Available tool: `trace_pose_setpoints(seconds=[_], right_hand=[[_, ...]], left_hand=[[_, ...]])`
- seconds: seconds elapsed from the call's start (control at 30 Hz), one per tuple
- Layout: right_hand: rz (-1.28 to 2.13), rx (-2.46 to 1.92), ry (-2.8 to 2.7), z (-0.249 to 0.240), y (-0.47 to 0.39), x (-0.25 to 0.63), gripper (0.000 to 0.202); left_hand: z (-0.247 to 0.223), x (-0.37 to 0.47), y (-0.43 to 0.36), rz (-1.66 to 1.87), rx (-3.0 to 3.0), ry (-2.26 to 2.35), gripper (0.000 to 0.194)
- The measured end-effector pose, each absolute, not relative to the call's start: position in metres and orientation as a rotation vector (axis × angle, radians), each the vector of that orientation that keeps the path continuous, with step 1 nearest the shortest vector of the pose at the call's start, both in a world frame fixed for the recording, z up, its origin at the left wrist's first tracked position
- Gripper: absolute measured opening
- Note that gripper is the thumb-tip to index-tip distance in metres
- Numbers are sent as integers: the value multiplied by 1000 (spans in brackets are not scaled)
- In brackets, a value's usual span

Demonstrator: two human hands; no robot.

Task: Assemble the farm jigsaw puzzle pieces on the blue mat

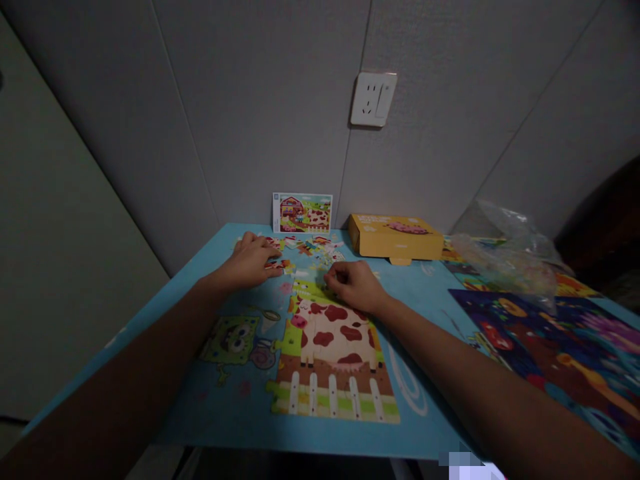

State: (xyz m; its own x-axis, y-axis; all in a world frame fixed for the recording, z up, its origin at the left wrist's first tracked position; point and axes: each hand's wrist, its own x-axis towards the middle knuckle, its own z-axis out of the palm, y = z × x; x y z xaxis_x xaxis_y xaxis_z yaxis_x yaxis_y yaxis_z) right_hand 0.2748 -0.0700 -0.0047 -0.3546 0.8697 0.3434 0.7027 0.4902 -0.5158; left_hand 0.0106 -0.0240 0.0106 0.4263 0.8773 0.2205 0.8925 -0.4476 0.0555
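Note:
A partly joined jigsaw puzzle (340, 347) lies on the blue table, showing a spotted cow behind a white fence. My right hand (353, 285) rests at its upper edge with fingers curled together; whatever they may hold is hidden. Loose puzzle pieces (305, 247) are scattered beyond the joined part. Among those at the left, my left hand (251, 261) lies palm down with its fingers apart. Behind the pieces a picture card (305, 213) of a barn and a cow leans upright against the wall.
A yellow box (395, 239) sits at the back right. Beside it is a crumpled clear plastic bag (515, 253), partly over a colourful sheet. A dark blue picture (545, 353) covers the table's right side. A wall socket (373, 100) is above.

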Motion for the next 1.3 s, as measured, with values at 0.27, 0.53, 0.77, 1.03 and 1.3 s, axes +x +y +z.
trace_pose_setpoints(seconds=[0.27,0.53,0.77,1.03,1.3], right_hand=[[399,-1287,-2157,-7,-69,275,22],[423,-1307,-2168,-6,-70,273,24],[407,-1320,-2184,-5,-71,271,24],[414,-1318,-2183,-5,-71,271,24],[436,-965,-2542,13,-106,252,26]], left_hand=[[10,7,-23,-216,-2577,-1678,45],[4,20,-28,-283,-2567,-1762,42],[-3,24,-22,-321,-2549,-1815,35],[5,22,-24,-532,-2643,-1632,27],[10,26,-27,-694,-2657,-1536,19]])
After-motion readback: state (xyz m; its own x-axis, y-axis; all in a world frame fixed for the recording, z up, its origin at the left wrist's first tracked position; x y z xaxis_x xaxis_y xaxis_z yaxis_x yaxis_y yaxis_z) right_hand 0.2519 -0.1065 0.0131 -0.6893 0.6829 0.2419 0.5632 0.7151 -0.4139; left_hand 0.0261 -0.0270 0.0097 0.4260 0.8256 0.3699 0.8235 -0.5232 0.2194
